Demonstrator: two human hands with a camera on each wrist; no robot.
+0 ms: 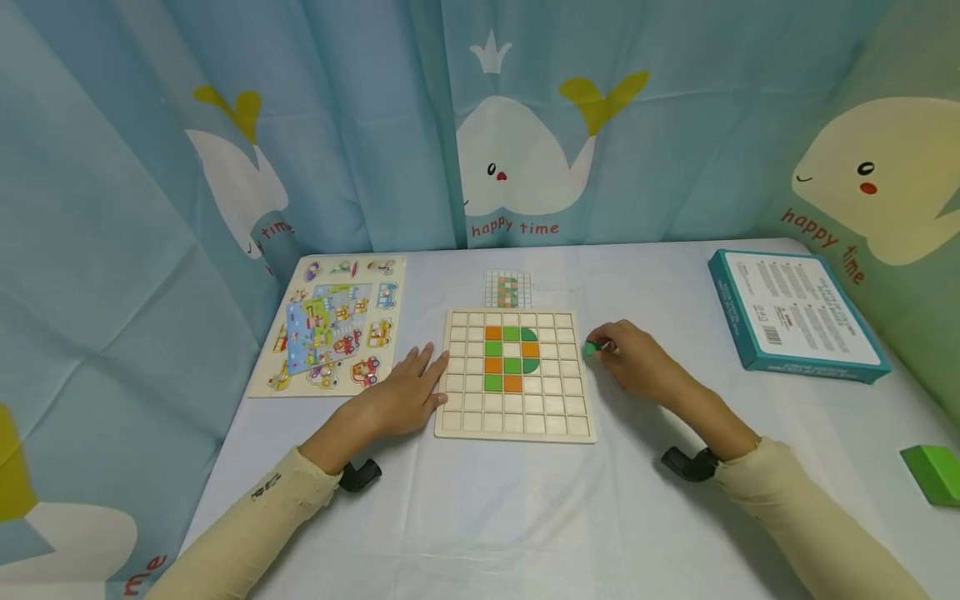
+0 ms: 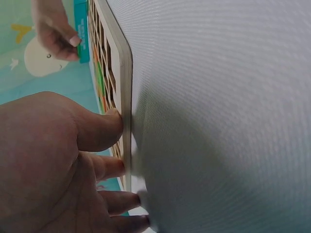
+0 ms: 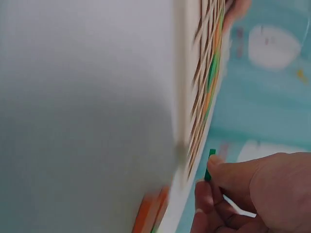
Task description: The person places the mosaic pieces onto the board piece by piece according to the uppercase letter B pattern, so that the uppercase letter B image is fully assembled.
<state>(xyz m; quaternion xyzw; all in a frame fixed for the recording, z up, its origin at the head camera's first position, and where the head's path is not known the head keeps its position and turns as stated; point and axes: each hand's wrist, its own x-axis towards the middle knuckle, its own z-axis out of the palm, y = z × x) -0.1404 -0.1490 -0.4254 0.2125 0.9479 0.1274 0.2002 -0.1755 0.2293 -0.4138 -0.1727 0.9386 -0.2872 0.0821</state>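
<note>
The right hand (image 1: 637, 358) pinches a small green tile (image 1: 591, 347) between thumb and fingertip, just beside the right edge of the wooden grid board (image 1: 515, 425). The right wrist view shows the tile edge-on, a thin strip whose long axis runs roughly along the board's side; its full outline is hidden. The left hand (image 1: 408, 392) has its fingers loosely spread, touching the board's left edge. The nearly square board lies flat, its near edge facing the person. Orange and green tiles (image 1: 512, 365) fill some of its squares, two rounded green ones curving to the right.

Beyond the board lies a pattern card (image 1: 507, 290); left of it, a vehicle puzzle board (image 1: 264, 383) bears illustrated cards (image 1: 307, 342). Well to its right are a teal box (image 1: 813, 312) and a green block (image 1: 933, 475). White cloth covers the counter (image 1: 480, 517), and behind the board hangs a blue whale-print curtain (image 1: 375, 167) lettered "happy time".
</note>
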